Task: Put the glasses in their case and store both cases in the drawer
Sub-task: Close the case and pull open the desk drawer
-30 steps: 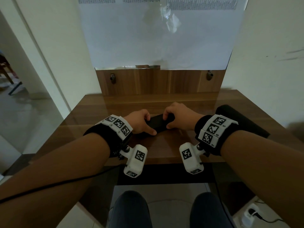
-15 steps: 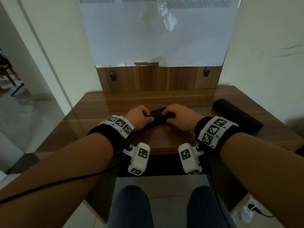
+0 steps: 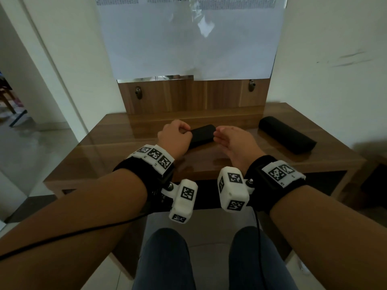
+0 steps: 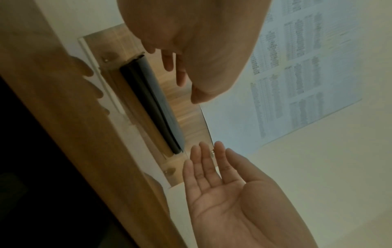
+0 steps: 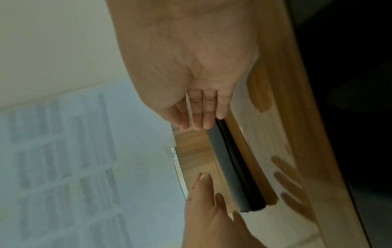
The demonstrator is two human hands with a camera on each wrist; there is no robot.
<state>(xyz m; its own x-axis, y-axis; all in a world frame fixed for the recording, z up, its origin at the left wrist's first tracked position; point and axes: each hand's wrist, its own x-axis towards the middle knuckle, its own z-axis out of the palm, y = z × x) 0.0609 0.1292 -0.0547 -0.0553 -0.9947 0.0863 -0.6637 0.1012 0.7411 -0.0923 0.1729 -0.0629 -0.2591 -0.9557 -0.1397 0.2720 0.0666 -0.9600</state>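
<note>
Two black cases lie on the wooden table (image 3: 109, 151). The flat case (image 3: 202, 136) lies closed near the middle, between the person's hands; the rounded case (image 3: 287, 137) lies well apart, off to the right near the wall. The left hand (image 3: 173, 137) hangs at the flat case's left end, fingers loosely bent and holding nothing, as the left wrist view shows. The right hand (image 3: 234, 143) is just beside the right end, palm turned inward, fingers straight and relaxed, grasping nothing. From the right wrist view its fingertips (image 5: 208, 124) reach the end of the case, though whether they touch it I cannot tell. Printed paper (image 3: 188, 38) hangs on the wall behind the table.
</note>
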